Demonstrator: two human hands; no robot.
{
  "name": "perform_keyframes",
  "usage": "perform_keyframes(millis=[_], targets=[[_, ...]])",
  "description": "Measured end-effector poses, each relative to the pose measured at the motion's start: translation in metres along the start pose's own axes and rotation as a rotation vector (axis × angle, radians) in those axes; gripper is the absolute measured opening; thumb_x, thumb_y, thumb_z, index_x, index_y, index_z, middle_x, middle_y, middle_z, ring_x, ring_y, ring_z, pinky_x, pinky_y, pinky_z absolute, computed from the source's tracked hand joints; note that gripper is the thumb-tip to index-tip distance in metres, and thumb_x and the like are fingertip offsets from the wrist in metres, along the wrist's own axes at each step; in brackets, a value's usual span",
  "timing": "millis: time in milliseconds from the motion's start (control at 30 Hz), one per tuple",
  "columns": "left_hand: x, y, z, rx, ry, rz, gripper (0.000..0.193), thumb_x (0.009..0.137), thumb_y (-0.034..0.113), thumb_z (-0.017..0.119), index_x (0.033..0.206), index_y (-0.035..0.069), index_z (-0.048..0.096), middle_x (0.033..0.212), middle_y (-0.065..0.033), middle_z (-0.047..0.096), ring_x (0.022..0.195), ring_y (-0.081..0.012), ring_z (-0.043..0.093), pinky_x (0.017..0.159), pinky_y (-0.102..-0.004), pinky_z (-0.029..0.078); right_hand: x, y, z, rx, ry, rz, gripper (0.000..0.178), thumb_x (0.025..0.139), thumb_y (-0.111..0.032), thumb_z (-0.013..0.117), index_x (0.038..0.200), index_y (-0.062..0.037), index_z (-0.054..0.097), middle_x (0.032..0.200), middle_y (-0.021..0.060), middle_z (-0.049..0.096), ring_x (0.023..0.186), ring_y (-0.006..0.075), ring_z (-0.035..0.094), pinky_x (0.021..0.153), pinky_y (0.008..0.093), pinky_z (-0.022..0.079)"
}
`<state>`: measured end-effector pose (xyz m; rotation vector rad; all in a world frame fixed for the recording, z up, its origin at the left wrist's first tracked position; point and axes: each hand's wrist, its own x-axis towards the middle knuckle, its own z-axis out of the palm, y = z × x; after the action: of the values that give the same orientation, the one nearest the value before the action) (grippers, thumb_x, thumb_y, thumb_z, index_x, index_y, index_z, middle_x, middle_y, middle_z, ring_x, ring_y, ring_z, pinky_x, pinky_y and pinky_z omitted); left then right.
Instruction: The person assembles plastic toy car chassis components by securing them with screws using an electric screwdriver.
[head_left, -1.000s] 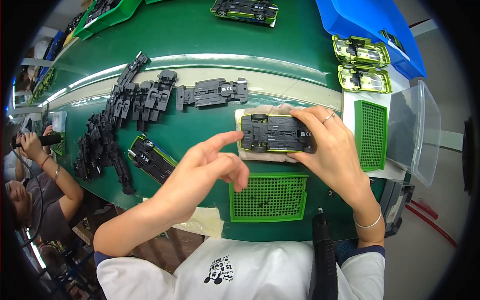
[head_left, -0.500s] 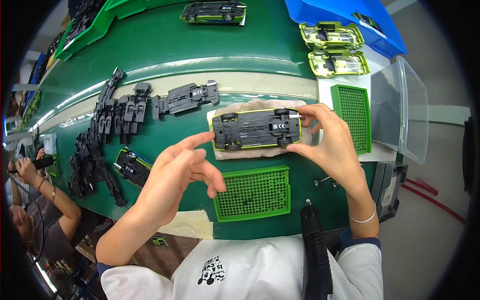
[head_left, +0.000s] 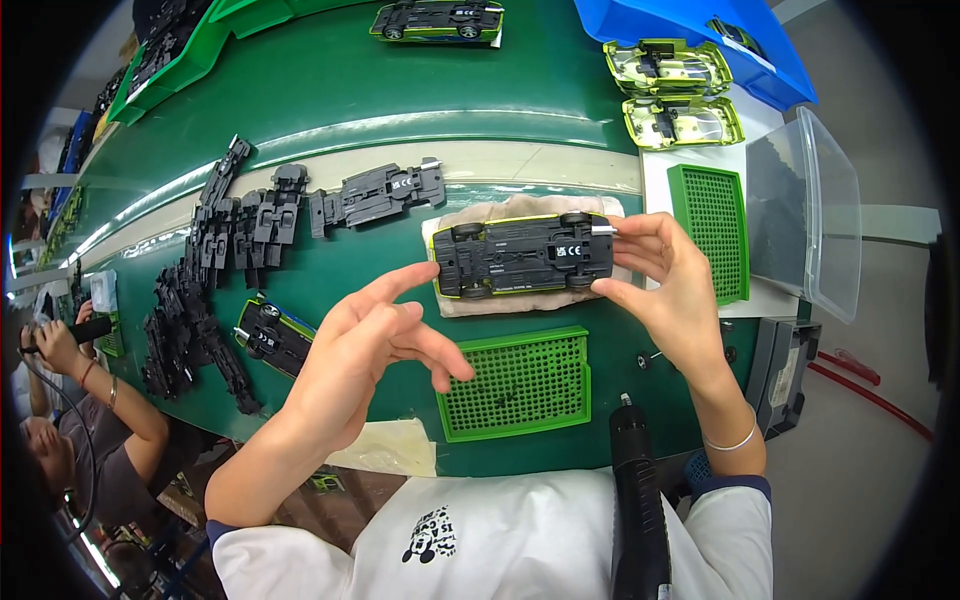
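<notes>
A toy car (head_left: pixel 525 256) lies wheels up on a folded pale cloth (head_left: pixel 470 308), its black chassis showing and a yellow-green body rim around it. My right hand (head_left: pixel 672 295) pinches the car's right end, thumb at the near corner and fingers at the far one. At the left end, the index fingertip of my left hand (head_left: pixel 350 345) touches the rim; its other fingers are loosely bent and apart, holding nothing. Just nearer than the cloth sits a green perforated tray (head_left: pixel 515 385). A black power screwdriver (head_left: pixel 635 480) points away from me at the front edge.
Black chassis parts (head_left: pixel 215 240) pile up at left, beside another upturned car (head_left: pixel 275 335). Yellow-green car bodies (head_left: pixel 680 120), a second green tray (head_left: pixel 712 235) and a clear plastic box (head_left: pixel 810 220) stand at right. A blue bin (head_left: pixel 690 25) is behind. A co-worker's hand (head_left: pixel 60 345) shows far left.
The whole view has shifted slightly, so everything sits a little farther right. Both hands keep nearly the same hold and touch on the car.
</notes>
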<state>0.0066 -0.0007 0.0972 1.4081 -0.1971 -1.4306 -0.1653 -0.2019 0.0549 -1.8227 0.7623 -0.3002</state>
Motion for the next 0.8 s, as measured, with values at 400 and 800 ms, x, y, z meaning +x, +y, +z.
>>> perform_keyframes(millis=[400,800], targets=[[-0.002,-0.001,-0.002,0.019,-0.024,-0.014,0.061,0.091,0.023,0.043,0.139,-0.009,0.024,0.084,-0.019,0.069,0.07,-0.022,0.062,0.084,-0.0318,0.045,0.002,-0.006,-0.002,-0.212,-0.072,-0.105,0.063,0.065,0.008,0.075,0.122,0.0005,0.049,0.117,0.0154,0.058,0.101,0.0243,0.063,0.089,0.0351,0.054],[0.0,-0.005,-0.002,-0.084,-0.01,0.015,0.058,0.089,0.022,0.045,0.134,-0.01,0.028,0.079,-0.0218,0.067,0.068,-0.0248,0.064,0.08,-0.034,0.047,-0.005,-0.007,-0.002,0.301,-0.055,0.076,0.061,0.073,0.011,0.068,0.128,0.0016,0.044,0.123,0.0147,0.052,0.112,0.0276,0.057,0.096,0.0352,0.049]])
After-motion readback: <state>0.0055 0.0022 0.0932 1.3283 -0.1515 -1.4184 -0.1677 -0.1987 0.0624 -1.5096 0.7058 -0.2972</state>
